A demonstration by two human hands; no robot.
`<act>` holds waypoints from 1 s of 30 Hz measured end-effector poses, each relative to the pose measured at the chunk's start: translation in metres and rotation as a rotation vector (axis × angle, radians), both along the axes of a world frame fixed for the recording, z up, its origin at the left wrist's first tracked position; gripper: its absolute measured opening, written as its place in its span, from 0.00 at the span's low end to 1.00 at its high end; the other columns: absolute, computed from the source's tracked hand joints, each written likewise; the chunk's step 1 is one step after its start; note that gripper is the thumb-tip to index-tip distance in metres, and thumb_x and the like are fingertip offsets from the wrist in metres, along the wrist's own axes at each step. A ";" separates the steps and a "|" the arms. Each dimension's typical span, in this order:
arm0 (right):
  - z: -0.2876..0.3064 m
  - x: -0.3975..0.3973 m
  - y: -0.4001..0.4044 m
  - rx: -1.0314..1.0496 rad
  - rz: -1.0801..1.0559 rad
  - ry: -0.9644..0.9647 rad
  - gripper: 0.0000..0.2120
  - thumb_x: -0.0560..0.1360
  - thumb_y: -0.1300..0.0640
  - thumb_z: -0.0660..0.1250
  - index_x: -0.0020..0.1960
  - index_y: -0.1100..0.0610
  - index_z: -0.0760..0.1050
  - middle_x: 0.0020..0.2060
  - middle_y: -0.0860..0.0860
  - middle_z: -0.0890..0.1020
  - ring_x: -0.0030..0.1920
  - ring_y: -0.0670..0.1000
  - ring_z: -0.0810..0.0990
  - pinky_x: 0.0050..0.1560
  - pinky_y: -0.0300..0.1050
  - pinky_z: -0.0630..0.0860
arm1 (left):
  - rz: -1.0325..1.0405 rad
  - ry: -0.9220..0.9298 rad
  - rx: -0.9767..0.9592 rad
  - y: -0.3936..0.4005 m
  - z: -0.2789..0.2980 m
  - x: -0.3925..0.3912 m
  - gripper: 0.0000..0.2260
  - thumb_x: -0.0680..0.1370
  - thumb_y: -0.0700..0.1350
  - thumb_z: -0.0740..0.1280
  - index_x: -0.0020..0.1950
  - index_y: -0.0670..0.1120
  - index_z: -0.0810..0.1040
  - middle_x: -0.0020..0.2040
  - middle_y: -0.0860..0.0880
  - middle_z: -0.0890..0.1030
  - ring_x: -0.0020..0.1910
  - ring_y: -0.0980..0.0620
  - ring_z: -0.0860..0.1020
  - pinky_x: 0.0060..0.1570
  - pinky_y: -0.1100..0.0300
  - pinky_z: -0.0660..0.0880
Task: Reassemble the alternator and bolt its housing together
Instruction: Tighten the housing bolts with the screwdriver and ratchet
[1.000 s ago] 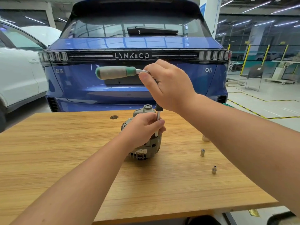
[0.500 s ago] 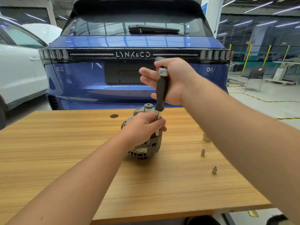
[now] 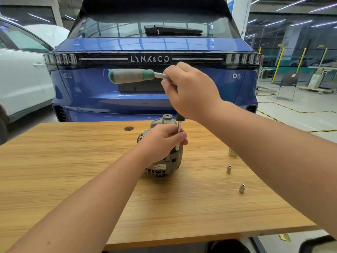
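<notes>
On table [image 3: 73,179]: left hand [image 3: 162,141] grips alternator [image 3: 164,161], hiding bolt; right hand [image 3: 189,92] clamps ratchet [image 3: 133,76] head.

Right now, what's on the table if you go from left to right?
Dark round spot → alternator held by the left hand → three small metal sockets near the right edge.

Car workshop — blue car [image 3: 153,92], white car [image 3: 21,84], taped floor lines [image 3: 284,108], wooden bench [image 3: 73,161]
</notes>
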State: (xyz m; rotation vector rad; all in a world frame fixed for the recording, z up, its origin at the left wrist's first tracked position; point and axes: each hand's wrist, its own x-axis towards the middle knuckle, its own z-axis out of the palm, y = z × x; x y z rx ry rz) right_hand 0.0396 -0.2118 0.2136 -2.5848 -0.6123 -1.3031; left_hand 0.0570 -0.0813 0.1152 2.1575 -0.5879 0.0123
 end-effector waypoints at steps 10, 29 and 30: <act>0.013 -0.007 0.000 -0.050 -0.003 0.148 0.21 0.86 0.42 0.50 0.52 0.53 0.76 0.43 0.47 0.73 0.45 0.51 0.72 0.41 0.46 0.63 | -0.007 -0.011 -0.015 0.001 -0.001 0.000 0.11 0.84 0.56 0.64 0.45 0.60 0.82 0.46 0.66 0.85 0.44 0.65 0.80 0.41 0.61 0.74; -0.006 -0.011 0.010 1.131 0.497 0.263 0.06 0.81 0.58 0.67 0.55 0.51 0.81 0.50 0.46 0.84 0.50 0.47 0.82 0.56 0.51 0.80 | -0.028 0.021 -0.049 0.002 -0.005 0.006 0.07 0.83 0.54 0.66 0.48 0.60 0.82 0.45 0.67 0.84 0.46 0.73 0.79 0.44 0.63 0.73; -0.009 -0.012 0.007 0.752 0.367 0.041 0.08 0.80 0.61 0.66 0.55 0.54 0.83 0.52 0.48 0.84 0.52 0.49 0.82 0.57 0.53 0.79 | -0.034 0.023 -0.051 0.002 -0.005 0.006 0.07 0.83 0.54 0.66 0.48 0.60 0.82 0.45 0.66 0.85 0.46 0.71 0.80 0.45 0.62 0.73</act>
